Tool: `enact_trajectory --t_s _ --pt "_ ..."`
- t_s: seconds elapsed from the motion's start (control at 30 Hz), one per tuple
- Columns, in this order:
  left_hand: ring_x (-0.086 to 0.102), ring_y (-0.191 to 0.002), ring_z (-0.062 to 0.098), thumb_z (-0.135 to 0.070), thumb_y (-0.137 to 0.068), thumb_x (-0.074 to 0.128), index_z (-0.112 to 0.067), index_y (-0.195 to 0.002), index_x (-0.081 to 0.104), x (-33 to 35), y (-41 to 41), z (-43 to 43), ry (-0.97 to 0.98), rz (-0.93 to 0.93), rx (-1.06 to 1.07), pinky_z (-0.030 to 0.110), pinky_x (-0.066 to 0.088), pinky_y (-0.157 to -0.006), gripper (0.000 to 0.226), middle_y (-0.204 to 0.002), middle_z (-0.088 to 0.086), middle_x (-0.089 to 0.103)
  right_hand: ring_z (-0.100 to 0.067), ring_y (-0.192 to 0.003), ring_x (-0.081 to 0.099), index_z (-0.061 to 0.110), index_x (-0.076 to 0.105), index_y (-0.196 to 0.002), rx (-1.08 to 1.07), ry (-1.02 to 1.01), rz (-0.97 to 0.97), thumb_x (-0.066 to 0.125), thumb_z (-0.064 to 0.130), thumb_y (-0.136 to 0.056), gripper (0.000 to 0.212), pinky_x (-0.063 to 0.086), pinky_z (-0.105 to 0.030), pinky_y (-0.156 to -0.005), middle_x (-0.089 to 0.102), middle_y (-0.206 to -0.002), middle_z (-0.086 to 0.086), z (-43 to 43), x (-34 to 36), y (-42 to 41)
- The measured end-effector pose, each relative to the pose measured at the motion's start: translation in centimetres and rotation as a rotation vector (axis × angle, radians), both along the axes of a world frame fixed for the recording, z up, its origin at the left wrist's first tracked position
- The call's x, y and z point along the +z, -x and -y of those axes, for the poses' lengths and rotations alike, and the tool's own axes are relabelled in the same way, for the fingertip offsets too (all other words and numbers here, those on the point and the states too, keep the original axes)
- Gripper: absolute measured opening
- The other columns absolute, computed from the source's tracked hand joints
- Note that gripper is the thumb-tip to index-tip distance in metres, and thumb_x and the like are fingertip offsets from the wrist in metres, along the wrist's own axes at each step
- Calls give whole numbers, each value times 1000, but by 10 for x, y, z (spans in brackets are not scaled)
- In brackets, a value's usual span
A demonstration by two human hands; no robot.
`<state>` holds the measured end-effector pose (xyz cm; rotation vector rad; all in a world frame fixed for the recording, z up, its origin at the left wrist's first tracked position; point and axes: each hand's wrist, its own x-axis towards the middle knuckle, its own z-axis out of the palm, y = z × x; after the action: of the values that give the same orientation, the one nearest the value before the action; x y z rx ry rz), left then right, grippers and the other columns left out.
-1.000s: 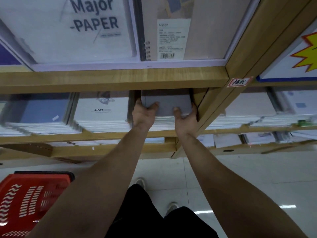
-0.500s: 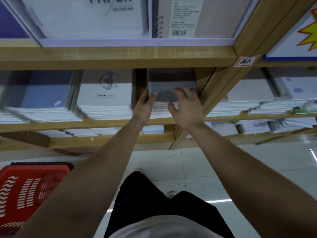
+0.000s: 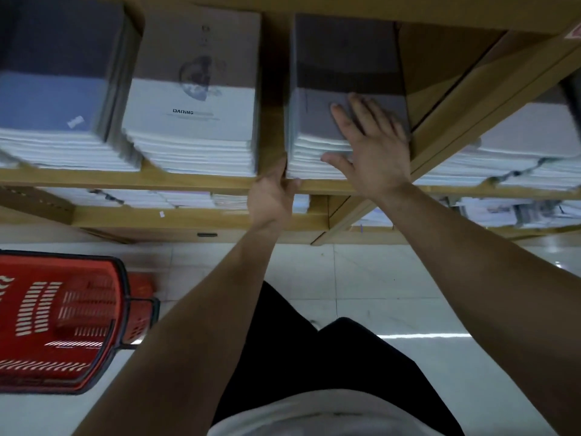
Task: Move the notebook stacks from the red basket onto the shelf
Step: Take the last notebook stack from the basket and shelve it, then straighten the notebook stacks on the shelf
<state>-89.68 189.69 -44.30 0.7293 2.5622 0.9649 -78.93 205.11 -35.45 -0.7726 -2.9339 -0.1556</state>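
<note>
A stack of grey-covered notebooks (image 3: 317, 121) lies on the wooden shelf (image 3: 188, 180), at the right end of its bay. My right hand (image 3: 371, 152) lies flat on top of the stack with fingers spread, its thumb against the front page edges. My left hand (image 3: 273, 196) is at the stack's lower left corner, fingers against the side of the stack at the shelf edge. The red basket (image 3: 59, 319) stands on the floor at the lower left; no notebooks show inside it.
Two more stacks sit to the left on the same shelf: white "DARING" notebooks (image 3: 195, 121) and blue ones (image 3: 53, 105). A slanted wooden divider (image 3: 471, 99) stands right of the grey stack, with more stacks beyond. A lower shelf (image 3: 176, 215) holds more stock. White tiled floor below.
My right hand moved from the stack's front edge up onto its cover and spread flat. My left hand slid down to the lower left corner. The camera tilted down, bringing more of the basket into view.
</note>
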Motion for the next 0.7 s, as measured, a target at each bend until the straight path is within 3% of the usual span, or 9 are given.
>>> enact_trajectory --t_s 0.27,0.4,0.57,0.7 --pt "70 -90 23 -44 -99 56 -38 -141 55 -5 5 -12 90 -131 80 32 52 -71 42 -100 0 74 -30 -148 31 27 31 -156 31 -115 -106 41 68 -94 75 25 -47 -115 32 -162 -6 -5 -14 5" --pt "70 -91 23 -40 -99 57 -37 -143 53 0 1 -12 52 -109 91 34 55 -75 44 -101 0 75 -31 -148 29 27 30 -156 -2 -95 -90 45 68 -93 77 25 -49 -114 31 -162 -7 2 -8 10" --pt "69 -99 24 -41 -95 64 -33 -148 45 0 13 -4 82 -115 -62 36 55 -82 57 -108 1 73 -33 -146 30 27 32 -155 6 -70 -62 50 74 -85 87 26 -51 -113 35 -159 -11 4 0 12" --pt "70 -94 27 -41 -96 63 -33 -144 50 -2 19 -8 106 -172 -61 36 56 -81 51 -102 4 74 -34 -146 32 25 35 -155 36 -80 -78 49 71 -87 83 27 -51 -113 38 -157 -13 -4 -3 14"
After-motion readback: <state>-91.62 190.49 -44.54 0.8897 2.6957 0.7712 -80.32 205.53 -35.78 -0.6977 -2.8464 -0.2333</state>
